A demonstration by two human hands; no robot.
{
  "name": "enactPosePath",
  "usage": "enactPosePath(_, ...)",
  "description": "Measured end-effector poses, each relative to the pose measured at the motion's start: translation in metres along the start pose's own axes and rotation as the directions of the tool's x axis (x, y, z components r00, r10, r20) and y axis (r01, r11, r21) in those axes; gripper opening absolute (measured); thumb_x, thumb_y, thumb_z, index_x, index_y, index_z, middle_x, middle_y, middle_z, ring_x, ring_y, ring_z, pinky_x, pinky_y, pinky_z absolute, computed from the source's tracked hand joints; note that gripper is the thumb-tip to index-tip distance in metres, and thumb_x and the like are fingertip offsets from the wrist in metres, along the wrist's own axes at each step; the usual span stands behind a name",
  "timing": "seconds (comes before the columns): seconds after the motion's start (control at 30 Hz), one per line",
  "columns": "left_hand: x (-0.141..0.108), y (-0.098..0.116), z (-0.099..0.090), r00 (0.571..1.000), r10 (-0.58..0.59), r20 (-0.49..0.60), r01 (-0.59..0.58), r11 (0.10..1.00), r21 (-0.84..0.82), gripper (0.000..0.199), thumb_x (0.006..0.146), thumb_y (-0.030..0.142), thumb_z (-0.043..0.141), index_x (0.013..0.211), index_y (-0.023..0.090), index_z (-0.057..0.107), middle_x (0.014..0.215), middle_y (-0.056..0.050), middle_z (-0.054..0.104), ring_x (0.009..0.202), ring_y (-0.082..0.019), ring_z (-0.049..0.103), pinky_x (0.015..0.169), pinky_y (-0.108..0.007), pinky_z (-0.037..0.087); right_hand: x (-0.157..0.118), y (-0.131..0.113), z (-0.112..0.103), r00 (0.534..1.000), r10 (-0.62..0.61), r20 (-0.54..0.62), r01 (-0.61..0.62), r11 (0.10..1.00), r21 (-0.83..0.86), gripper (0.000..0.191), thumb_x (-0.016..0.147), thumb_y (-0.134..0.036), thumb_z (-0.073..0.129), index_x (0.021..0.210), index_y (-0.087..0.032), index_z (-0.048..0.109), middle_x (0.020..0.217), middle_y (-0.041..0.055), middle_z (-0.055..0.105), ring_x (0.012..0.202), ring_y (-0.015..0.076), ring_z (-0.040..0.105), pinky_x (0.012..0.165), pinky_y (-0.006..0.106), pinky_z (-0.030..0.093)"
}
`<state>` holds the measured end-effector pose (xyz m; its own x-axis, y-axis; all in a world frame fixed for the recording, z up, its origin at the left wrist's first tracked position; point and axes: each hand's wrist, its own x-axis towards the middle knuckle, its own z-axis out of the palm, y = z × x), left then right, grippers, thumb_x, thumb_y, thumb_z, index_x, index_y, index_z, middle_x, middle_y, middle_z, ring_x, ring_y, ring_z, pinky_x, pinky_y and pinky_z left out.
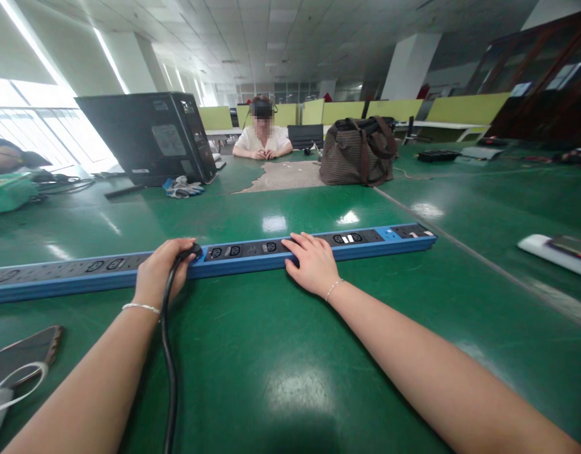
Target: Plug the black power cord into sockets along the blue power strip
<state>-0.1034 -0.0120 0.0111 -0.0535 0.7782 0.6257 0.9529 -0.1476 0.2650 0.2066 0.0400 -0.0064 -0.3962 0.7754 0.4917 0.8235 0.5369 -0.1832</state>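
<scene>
A long blue power strip [243,268] with black socket panels lies across the green table from the left edge to right of centre. My left hand [165,271] is closed around a black power plug [195,251] at the strip's middle; its thick black cable [167,353] runs down towards me. Whether the plug's pins sit in a socket cannot be made out. My right hand [313,261] rests on top of the strip with its fingers stretched out, covering some sockets.
Beyond the strip stand a black computer tower [149,139], gloves [183,187] and a brown bag [359,151]. A phone [26,353] with a white cable lies at left, a white power strip [550,251] at right. A person [262,140] sits across the table.
</scene>
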Motion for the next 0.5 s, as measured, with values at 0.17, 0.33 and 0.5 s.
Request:
enactPosePath(0.17, -0.004, 0.002, 0.0, 0.999, 0.047, -0.006, -0.047, 0.999, 0.009, 0.022, 0.084, 0.035, 0.05, 0.1, 0.021, 0.057, 0.112, -0.006, 0.066, 0.104, -0.018, 0.062, 0.092, -0.032, 0.047, 0.0, 0.0, 0.0, 1.0, -0.006, -0.009, 0.006, 1.0, 0.009, 0.042, 0.085, -0.034, 0.049, 0.125, -0.027, 0.056, 0.135, 0.0028, 0.052, 0.127, 0.0235, 0.041, 0.104, 0.043, 0.027)
enactPosePath(0.33, -0.013, 0.002, 0.0, 0.995, 0.086, -0.053, -0.085, 0.996, 0.019, 0.022, 0.083, 0.034, 0.052, 0.101, 0.022, 0.056, 0.116, -0.007, 0.065, 0.106, -0.019, 0.061, 0.091, -0.032, 0.048, 0.0, 0.0, 0.0, 1.0, -0.005, -0.007, 0.005, 1.0, 0.01, 0.042, 0.085, -0.034, 0.048, 0.126, -0.027, 0.056, 0.136, 0.0028, 0.052, 0.128, 0.0235, 0.04, 0.105, 0.043, 0.027)
enactPosePath(0.5, -0.014, 0.004, 0.004, 0.995, 0.073, -0.073, -0.071, 0.997, 0.026, 0.02, 0.084, 0.033, 0.052, 0.101, 0.023, 0.056, 0.115, -0.006, 0.065, 0.105, -0.019, 0.062, 0.091, -0.032, 0.048, 0.0, 0.0, 0.001, 1.0, -0.001, -0.008, 0.001, 1.0, 0.005, 0.042, 0.084, -0.034, 0.048, 0.125, -0.027, 0.056, 0.136, 0.0027, 0.052, 0.127, 0.0233, 0.04, 0.105, 0.042, 0.027)
